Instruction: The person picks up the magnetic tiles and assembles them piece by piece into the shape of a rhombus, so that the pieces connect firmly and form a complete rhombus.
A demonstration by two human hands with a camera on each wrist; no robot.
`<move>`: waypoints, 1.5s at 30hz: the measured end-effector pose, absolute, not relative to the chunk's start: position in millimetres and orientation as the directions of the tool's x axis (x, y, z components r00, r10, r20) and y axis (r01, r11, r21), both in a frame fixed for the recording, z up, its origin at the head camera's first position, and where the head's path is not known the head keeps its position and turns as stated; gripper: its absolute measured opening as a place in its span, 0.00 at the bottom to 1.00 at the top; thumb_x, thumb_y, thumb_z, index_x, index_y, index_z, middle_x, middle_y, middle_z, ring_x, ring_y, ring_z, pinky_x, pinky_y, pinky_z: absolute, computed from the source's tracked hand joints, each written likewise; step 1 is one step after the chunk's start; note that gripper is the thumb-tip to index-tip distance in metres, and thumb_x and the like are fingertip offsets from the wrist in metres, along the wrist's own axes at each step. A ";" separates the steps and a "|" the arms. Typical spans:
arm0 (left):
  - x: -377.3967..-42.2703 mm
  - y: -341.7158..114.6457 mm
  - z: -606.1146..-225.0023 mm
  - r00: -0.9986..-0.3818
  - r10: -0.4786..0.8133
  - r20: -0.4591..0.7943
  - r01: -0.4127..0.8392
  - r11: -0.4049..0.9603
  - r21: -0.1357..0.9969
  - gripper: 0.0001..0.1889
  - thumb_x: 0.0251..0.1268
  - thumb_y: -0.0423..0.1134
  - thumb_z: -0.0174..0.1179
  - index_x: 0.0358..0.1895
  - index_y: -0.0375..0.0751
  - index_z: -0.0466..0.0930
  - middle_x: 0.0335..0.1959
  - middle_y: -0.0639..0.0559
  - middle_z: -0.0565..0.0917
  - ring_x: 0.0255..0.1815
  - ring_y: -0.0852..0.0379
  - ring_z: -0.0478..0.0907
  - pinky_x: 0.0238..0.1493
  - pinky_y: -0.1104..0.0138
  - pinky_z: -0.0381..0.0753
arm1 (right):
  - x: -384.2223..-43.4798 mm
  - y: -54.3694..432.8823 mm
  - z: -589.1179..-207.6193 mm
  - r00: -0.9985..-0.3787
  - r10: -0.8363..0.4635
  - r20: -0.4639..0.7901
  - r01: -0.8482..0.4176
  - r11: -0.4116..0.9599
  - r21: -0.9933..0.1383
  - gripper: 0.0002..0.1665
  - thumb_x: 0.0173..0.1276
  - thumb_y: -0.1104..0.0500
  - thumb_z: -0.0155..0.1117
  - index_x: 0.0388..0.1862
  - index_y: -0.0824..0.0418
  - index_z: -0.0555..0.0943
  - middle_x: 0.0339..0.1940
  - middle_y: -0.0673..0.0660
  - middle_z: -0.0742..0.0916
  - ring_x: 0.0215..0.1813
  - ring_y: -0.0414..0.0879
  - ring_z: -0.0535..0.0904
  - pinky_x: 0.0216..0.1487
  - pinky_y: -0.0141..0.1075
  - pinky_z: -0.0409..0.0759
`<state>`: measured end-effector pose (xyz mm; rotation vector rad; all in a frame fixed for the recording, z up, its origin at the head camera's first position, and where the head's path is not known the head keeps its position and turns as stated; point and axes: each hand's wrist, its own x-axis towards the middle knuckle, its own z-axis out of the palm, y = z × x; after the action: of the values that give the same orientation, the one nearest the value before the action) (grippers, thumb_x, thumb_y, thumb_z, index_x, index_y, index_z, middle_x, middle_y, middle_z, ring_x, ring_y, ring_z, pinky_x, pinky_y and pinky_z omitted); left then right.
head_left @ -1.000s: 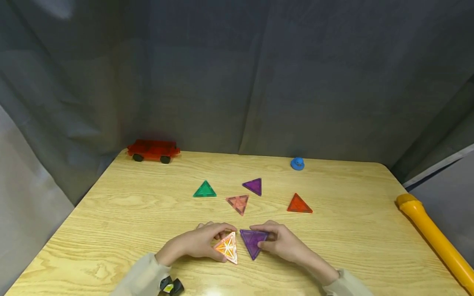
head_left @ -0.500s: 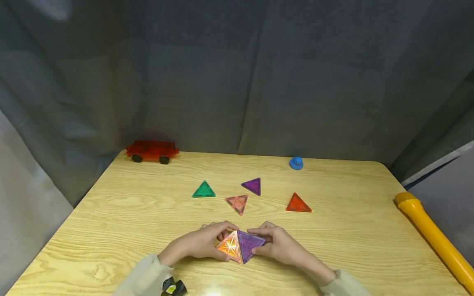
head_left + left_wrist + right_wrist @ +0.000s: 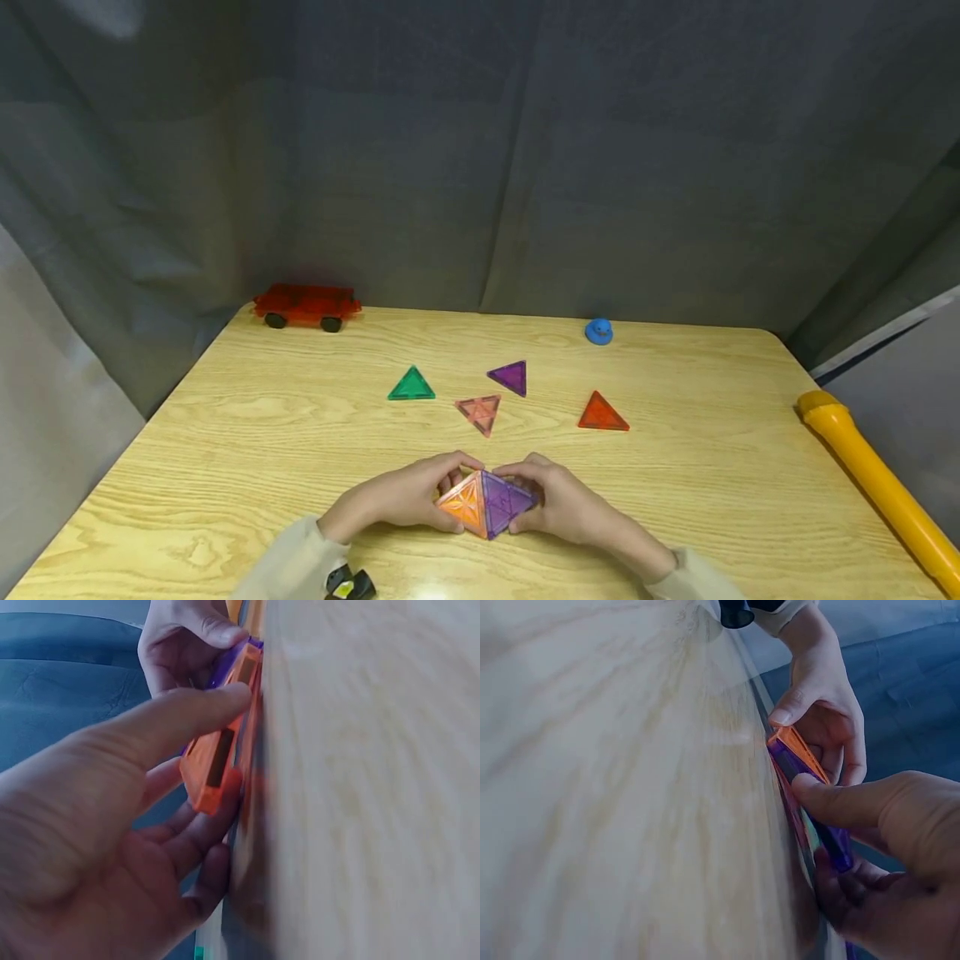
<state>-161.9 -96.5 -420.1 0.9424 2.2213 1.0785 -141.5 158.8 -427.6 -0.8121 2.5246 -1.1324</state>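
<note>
In the head view my left hand (image 3: 408, 493) pinches an orange triangular magnetic tile (image 3: 463, 503) between thumb and fingers. My right hand (image 3: 561, 502) grips a purple triangular magnetic tile (image 3: 506, 502) the same way. The two tiles meet along one edge and form a diamond, low over the near part of the table. From the left wrist view, the left thumb lies along the edge of the orange tile (image 3: 217, 742). The right wrist view has the right thumb on the purple tile (image 3: 821, 817), with the left hand (image 3: 821, 697) beyond it.
Beyond the hands lie a green triangle (image 3: 412, 386), a pink triangle (image 3: 479, 413), a purple triangle (image 3: 512, 377) and a red triangle (image 3: 602, 413). A red wheeled car base (image 3: 307, 306) and a blue duck (image 3: 599, 332) stand at the back; a yellow tube (image 3: 873, 483) lies along the right edge.
The right hand has moved left with the purple tile, closing the gap to the orange tile. Their edges now meet. The left hand has hardly moved.
</note>
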 end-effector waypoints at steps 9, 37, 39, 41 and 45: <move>-153.6 -105.0 -414.2 -0.634 0.752 -0.179 0.324 0.468 0.822 0.38 0.52 0.36 0.70 0.68 0.40 0.65 0.42 0.58 0.74 0.36 0.67 0.71 0.41 0.74 0.73 | -133.4 153.0 -424.6 -0.779 -0.626 -0.037 -0.402 0.543 -0.737 0.34 0.51 0.55 0.76 0.59 0.58 0.77 0.38 0.43 0.77 0.39 0.34 0.72 0.41 0.27 0.74; -136.2 -115.0 -410.6 -0.654 0.739 -0.162 0.367 0.497 0.786 0.33 0.48 0.42 0.71 0.60 0.35 0.74 0.45 0.58 0.78 0.37 0.70 0.70 0.42 0.75 0.73 | -124.5 144.9 -420.3 -0.701 -0.705 -0.106 -0.454 0.556 -0.696 0.34 0.54 0.52 0.74 0.61 0.55 0.77 0.34 0.42 0.75 0.33 0.32 0.67 0.33 0.25 0.70; -136.0 -115.3 -409.6 -0.651 0.741 -0.166 0.377 0.505 0.777 0.32 0.47 0.41 0.71 0.60 0.36 0.75 0.47 0.57 0.79 0.39 0.70 0.71 0.44 0.74 0.73 | -124.1 143.9 -419.5 -0.702 -0.702 -0.124 -0.443 0.566 -0.695 0.34 0.54 0.51 0.74 0.61 0.55 0.77 0.33 0.41 0.75 0.33 0.32 0.67 0.32 0.25 0.69; -136.2 -115.8 -409.5 -0.650 0.740 -0.174 0.381 0.515 0.768 0.32 0.47 0.41 0.71 0.59 0.37 0.75 0.47 0.58 0.79 0.40 0.70 0.71 0.46 0.74 0.73 | -123.9 142.7 -419.0 -0.701 -0.701 -0.133 -0.441 0.572 -0.692 0.34 0.54 0.51 0.74 0.61 0.55 0.77 0.33 0.41 0.75 0.32 0.32 0.66 0.31 0.24 0.68; -137.0 -116.2 -409.6 -0.649 0.737 -0.189 0.378 0.528 0.761 0.32 0.47 0.41 0.71 0.59 0.38 0.75 0.46 0.60 0.78 0.44 0.70 0.71 0.49 0.73 0.73 | -123.6 141.1 -418.6 -0.699 -0.703 -0.133 -0.450 0.577 -0.681 0.34 0.54 0.50 0.74 0.61 0.55 0.77 0.32 0.41 0.74 0.31 0.32 0.66 0.30 0.24 0.67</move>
<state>-137.0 -116.2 -409.6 0.9051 2.2731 0.9608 -123.6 141.1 -418.6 -0.9315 2.4204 -0.8867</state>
